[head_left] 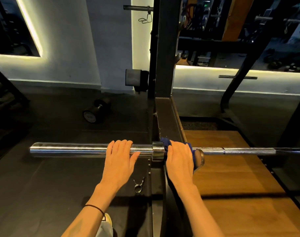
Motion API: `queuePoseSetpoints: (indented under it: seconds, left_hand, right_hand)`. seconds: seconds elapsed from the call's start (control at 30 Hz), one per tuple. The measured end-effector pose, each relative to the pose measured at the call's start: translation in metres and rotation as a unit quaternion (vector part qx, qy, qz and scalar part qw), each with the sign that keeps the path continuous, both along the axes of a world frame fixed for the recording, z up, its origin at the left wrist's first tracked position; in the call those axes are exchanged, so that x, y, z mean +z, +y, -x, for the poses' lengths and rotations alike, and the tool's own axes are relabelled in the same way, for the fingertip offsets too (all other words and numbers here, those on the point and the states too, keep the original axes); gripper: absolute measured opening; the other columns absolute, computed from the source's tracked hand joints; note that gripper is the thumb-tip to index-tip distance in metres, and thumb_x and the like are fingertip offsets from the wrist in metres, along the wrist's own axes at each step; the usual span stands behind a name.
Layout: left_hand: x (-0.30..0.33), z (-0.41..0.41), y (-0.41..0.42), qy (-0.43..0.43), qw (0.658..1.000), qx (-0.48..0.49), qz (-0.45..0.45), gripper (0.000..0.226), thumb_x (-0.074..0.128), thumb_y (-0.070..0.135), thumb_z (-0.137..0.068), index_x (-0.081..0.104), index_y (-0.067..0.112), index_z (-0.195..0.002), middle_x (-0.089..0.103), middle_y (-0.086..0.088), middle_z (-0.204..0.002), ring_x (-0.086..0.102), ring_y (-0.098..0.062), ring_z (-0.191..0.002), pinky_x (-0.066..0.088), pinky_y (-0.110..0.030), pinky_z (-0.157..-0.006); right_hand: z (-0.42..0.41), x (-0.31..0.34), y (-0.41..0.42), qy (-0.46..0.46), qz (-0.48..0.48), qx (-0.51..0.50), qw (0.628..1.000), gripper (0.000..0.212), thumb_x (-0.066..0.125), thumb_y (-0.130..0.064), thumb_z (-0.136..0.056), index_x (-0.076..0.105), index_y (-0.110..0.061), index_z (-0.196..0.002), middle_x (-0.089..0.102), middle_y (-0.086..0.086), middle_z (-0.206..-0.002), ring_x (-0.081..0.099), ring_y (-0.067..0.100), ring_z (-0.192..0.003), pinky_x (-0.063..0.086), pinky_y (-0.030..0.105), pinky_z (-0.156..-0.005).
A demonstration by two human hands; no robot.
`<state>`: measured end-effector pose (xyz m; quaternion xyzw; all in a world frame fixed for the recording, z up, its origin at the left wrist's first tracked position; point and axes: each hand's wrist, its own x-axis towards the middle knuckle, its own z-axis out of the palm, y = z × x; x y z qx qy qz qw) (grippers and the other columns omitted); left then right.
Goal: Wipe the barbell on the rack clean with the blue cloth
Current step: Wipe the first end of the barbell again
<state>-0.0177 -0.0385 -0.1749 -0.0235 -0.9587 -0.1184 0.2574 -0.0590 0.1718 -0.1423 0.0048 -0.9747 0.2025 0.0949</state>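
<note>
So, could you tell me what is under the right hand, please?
The blue cloth lies under the right hand, bunched round the barbell beside its collar. Only the cloth's edges show; the bar beneath it is covered.

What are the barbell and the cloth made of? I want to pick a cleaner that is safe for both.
The barbell looks like polished metal, probably chromed steel: its sleeve mirrors the light in bright streaks, and the shaft shows fine knurling. The cloth looks like soft blue fabric, possibly microfibre: it bunches in folds under the right hand. The exact fibre cannot be told.
</note>
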Motion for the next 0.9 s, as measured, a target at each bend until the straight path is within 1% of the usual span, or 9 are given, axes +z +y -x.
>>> queuePoseSetpoints:
  seconds: [0.07,0.13,0.23,0.3,0.5,0.63,0.7,0.8,0.9]
  left_hand:
    - [0.001,0.0,0.002,-0.007,1.0,0.002,-0.009,0.048,0.033,0.052,-0.099,0.056,0.017,-0.123,0.057,0.003,-0.114,0.054,-0.019,-0.11,0.027,-0.043,-0.117]
    - [0.002,0.002,0.003,-0.011,1.0,0.008,-0.016,0.047,0.034,0.053,-0.099,0.057,0.018,-0.121,0.058,0.004,-0.112,0.054,-0.018,-0.108,0.027,-0.041,-0.116]
    - [0.004,0.007,0.003,-0.011,1.0,0.016,-0.021,0.047,0.032,0.055,-0.099,0.058,0.02,-0.118,0.059,0.006,-0.107,0.055,-0.016,-0.104,0.029,-0.04,-0.113]
    - [0.005,0.009,0.002,-0.014,0.999,0.021,-0.023,0.049,0.031,0.056,-0.099,0.06,0.019,-0.115,0.061,0.005,-0.104,0.056,-0.017,-0.101,0.032,-0.04,-0.111]
    - [0.011,0.008,0.009,-0.006,0.999,0.025,-0.04,0.044,0.036,0.053,-0.099,0.061,0.02,-0.11,0.061,0.005,-0.1,0.055,-0.017,-0.098,0.034,-0.041,-0.108]
    - [0.007,0.001,0.009,-0.007,0.999,0.016,-0.047,0.032,0.048,0.046,-0.099,0.059,0.019,-0.114,0.059,0.005,-0.105,0.053,-0.017,-0.103,0.03,-0.042,-0.112]
    - [0.007,0.002,0.009,-0.008,0.999,0.02,-0.044,0.032,0.049,0.045,-0.099,0.059,0.02,-0.114,0.059,0.005,-0.105,0.052,-0.016,-0.103,0.03,-0.042,-0.113]
    - [0.008,0.004,0.008,-0.004,0.999,0.021,-0.042,0.033,0.047,0.046,-0.099,0.059,0.019,-0.114,0.059,0.005,-0.104,0.053,-0.016,-0.103,0.03,-0.042,-0.113]
    - [0.006,0.003,0.007,0.001,0.999,0.02,-0.041,0.037,0.043,0.048,-0.1,0.059,0.019,-0.117,0.06,0.004,-0.107,0.053,-0.016,-0.106,0.028,-0.042,-0.113]
  right_hand:
    - [-0.003,-0.017,-0.01,0.066,0.049,-0.013,0.997,0.021,0.052,-0.028,-0.101,0.065,-0.015,-0.112,0.069,0.007,-0.112,0.064,0.022,-0.106,0.043,0.038,-0.101]
    - [-0.016,-0.036,-0.03,0.151,0.218,-0.038,0.963,0.04,0.047,-0.026,-0.101,0.061,0.0,-0.129,0.062,0.017,-0.131,0.057,0.035,-0.127,0.04,0.054,-0.112]
    - [-0.037,-0.05,-0.042,0.121,0.339,-0.032,0.932,0.047,0.04,-0.031,-0.108,0.044,-0.013,-0.152,0.039,0.0,-0.158,0.027,0.013,-0.151,0.022,0.045,-0.125]
    - [-0.043,-0.059,-0.029,0.139,0.269,0.01,0.953,0.054,0.031,-0.041,-0.109,0.037,-0.017,-0.156,0.03,-0.007,-0.163,0.015,0.001,-0.153,0.013,0.034,-0.127]
    - [-0.035,-0.057,-0.012,0.134,0.114,0.018,0.984,0.074,0.013,-0.059,-0.103,0.028,-0.014,-0.16,0.02,-0.001,-0.167,0.01,0.014,-0.157,-0.007,0.027,-0.125]
    - [0.006,-0.028,-0.007,0.088,0.048,-0.031,0.994,0.088,-0.009,-0.066,-0.098,0.062,-0.015,-0.113,0.064,0.005,-0.122,0.048,0.028,-0.134,0.019,0.047,-0.124]
    - [0.008,-0.026,-0.015,0.089,0.043,-0.046,0.994,0.096,-0.013,-0.068,-0.095,0.064,-0.015,-0.117,0.064,0.006,-0.125,0.046,0.027,-0.135,0.018,0.048,-0.124]
    - [-0.026,-0.043,-0.025,0.101,0.098,-0.009,0.99,0.084,0.007,-0.068,-0.099,0.031,-0.014,-0.158,0.027,0.004,-0.166,0.012,0.019,-0.156,0.001,0.036,-0.127]
    - [-0.057,-0.056,-0.02,0.109,0.127,0.053,0.984,0.077,0.014,-0.067,-0.101,0.008,-0.021,-0.162,0.005,-0.004,-0.17,-0.003,0.011,-0.157,-0.003,0.029,-0.126]
